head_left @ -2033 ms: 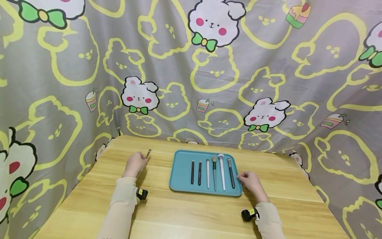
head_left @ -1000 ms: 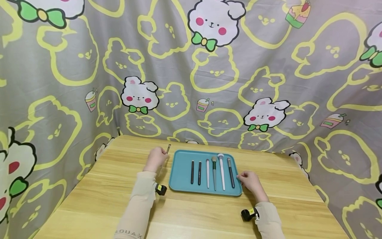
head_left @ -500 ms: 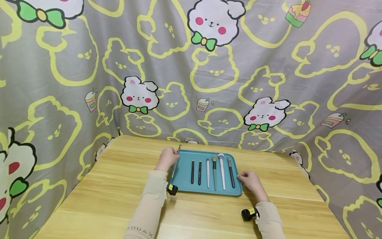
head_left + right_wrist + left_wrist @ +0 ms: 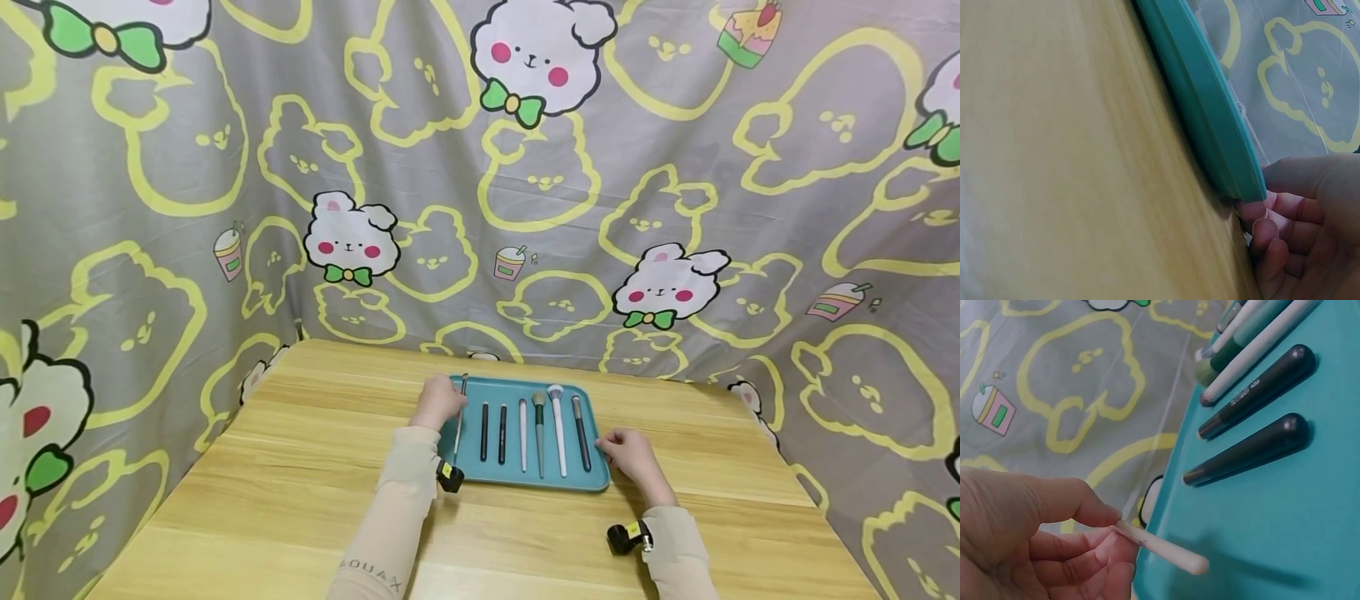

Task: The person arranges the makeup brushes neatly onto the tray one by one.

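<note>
My left hand (image 4: 437,403) pinches a thin makeup brush (image 4: 1169,553) between thumb and fingers. Its pale handle slants down over the left part of a teal tray (image 4: 517,483), casting a shadow there in the left wrist view. The dark bristle end points to the back. On the tray lie two short black brushes (image 4: 502,435), a pale slim brush (image 4: 522,446), a green-handled brush (image 4: 540,446), a white brush (image 4: 559,437) and a dark brush (image 4: 582,442), side by side. At the tray's right edge, my right hand (image 4: 1316,215) holds the rim, thumb above and fingers below.
The tray rests on a wooden table (image 4: 517,542) towards its back edge. A grey curtain (image 4: 450,183) with yellow outlines and white cartoon animals hangs behind and at both sides. Each wrist wears a small black camera (image 4: 450,476).
My left hand has carried the brush rightwards from the table at the left to over the tray's left part, lowering it lately. My right hand has stayed at the tray's edge.
</note>
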Available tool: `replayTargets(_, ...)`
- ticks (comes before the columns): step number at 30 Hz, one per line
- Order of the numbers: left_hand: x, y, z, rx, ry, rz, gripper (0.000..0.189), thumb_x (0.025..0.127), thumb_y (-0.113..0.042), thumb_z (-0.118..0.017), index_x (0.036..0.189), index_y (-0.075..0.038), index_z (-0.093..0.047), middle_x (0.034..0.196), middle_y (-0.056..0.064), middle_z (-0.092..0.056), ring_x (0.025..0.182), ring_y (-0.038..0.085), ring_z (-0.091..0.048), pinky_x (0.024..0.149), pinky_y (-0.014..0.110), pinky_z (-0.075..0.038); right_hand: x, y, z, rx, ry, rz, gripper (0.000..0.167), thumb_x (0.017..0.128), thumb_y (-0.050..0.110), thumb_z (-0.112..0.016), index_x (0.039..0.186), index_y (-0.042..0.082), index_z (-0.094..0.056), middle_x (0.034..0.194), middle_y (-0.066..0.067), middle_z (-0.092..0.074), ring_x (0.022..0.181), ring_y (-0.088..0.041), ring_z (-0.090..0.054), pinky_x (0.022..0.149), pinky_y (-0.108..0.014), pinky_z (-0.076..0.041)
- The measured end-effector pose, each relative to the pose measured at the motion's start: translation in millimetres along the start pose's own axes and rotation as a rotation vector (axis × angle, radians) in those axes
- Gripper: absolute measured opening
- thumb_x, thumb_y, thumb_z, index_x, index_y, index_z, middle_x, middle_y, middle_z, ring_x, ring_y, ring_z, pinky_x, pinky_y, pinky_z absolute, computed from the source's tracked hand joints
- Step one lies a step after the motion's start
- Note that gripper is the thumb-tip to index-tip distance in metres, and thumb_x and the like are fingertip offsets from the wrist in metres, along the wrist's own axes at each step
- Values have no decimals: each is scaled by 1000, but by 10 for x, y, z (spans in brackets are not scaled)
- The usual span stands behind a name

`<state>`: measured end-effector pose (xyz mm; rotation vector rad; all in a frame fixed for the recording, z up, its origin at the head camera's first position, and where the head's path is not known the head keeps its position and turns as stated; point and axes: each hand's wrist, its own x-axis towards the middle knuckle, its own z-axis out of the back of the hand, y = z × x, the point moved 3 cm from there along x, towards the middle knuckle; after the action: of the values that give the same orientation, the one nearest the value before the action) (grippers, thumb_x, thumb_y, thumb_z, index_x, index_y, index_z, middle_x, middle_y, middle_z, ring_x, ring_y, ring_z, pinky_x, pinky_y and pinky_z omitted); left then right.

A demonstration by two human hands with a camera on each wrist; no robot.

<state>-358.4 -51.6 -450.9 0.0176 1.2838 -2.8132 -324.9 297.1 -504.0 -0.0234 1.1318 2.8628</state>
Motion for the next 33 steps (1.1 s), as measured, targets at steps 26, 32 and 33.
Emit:
replayTargets(26,51,76,-151,36,53,71,29,81,1,-60,53,-6,-59,43,1,-51,40,16,-49,40,24,-34,1,25,11,5,2,3,20,93,18,-63,83,1,-65,66,-3,-58,57,-15,-49,53,-27,-41)
replayTargets(32,16,58,-162,28,48,61,28,83,3,-59,56,-5,-59,45,3,-50,41,16,-48,40,26,-34,-5,22,13,3,0,-2,20,93,19,-63,83,1,-65,66,-3,-58,57,-15,-49,53,-28,-41)
replayTargets(33,10,54,-166,29,49,61,28,83,3,-59,56,-5,-59,45,3,-50,41,16,-47,40,26,-35,-8,21,13,4,1,-2,20,93,18,-63,84,1,-65,66,-3,-58,57,-15,-49,54,-28,-41)
